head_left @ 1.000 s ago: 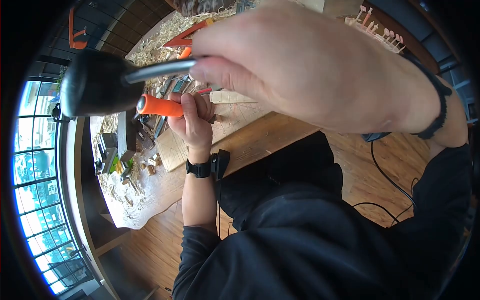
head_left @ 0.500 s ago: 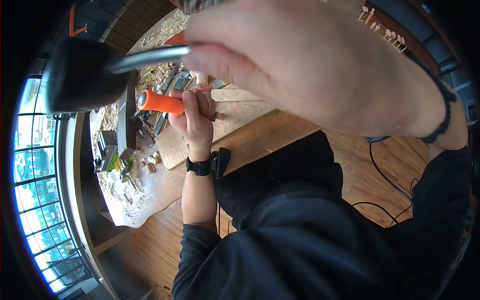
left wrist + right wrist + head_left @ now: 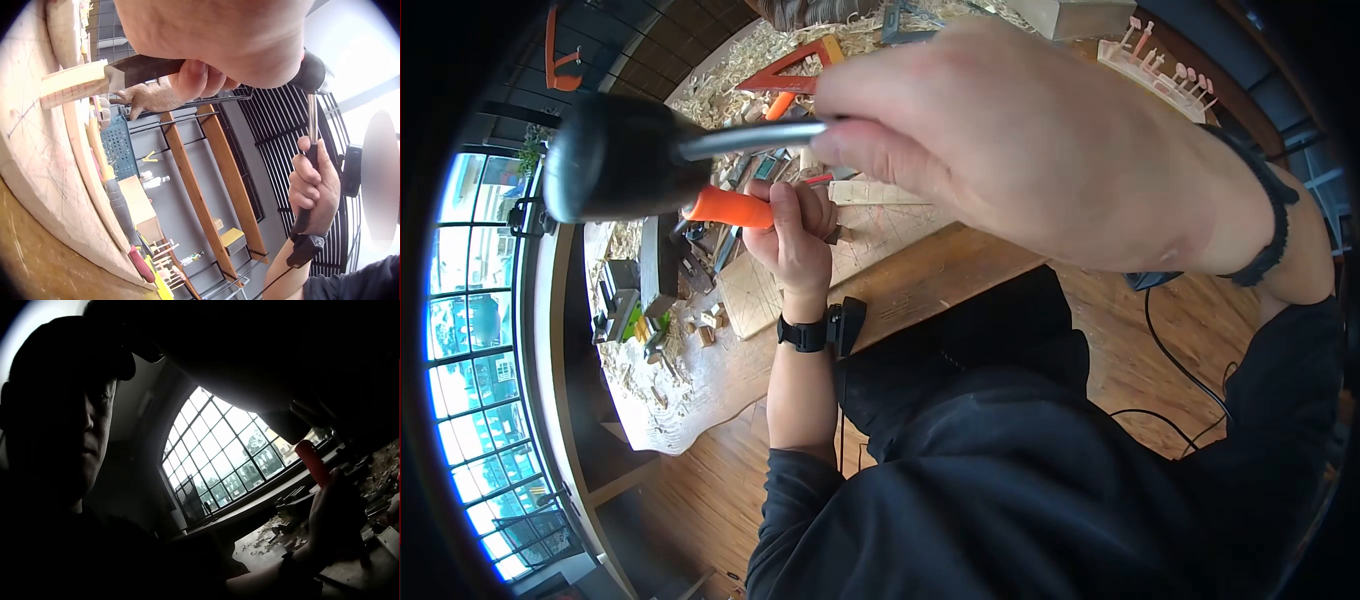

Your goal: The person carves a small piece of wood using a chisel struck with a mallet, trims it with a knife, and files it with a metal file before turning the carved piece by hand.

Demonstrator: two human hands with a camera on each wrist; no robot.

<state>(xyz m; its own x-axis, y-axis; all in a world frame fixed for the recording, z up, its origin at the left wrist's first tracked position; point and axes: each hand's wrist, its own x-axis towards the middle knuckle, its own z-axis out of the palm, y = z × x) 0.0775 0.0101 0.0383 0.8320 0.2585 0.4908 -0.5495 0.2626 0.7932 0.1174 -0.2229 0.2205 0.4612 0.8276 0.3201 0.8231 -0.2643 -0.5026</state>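
The left hand [image 3: 795, 235] grips a chisel by its orange handle [image 3: 735, 208]. In the left wrist view the dark chisel blade [image 3: 147, 70] meets the end of a small wood block [image 3: 75, 84] standing on a marked board [image 3: 31, 119]. The right hand [image 3: 1010, 140] holds a mallet by its metal and black handle; the black mallet head [image 3: 625, 158] hangs blurred close to the butt of the orange handle. The right wrist view is dark, with the red-orange handle [image 3: 312, 464] below the mallet head.
Wood shavings [image 3: 745, 70] and tools cover the bench around the board. A red triangle square [image 3: 785, 72] lies at the back, a metal plane [image 3: 625, 290] at the left. A rack of small pink pieces [image 3: 1165, 75] stands back right. A plank [image 3: 940, 275] borders the near edge.
The mallet swung slightly up and left, then came back right, close to the orange handle. The left hand has kept its grip, shifting only slightly in view.
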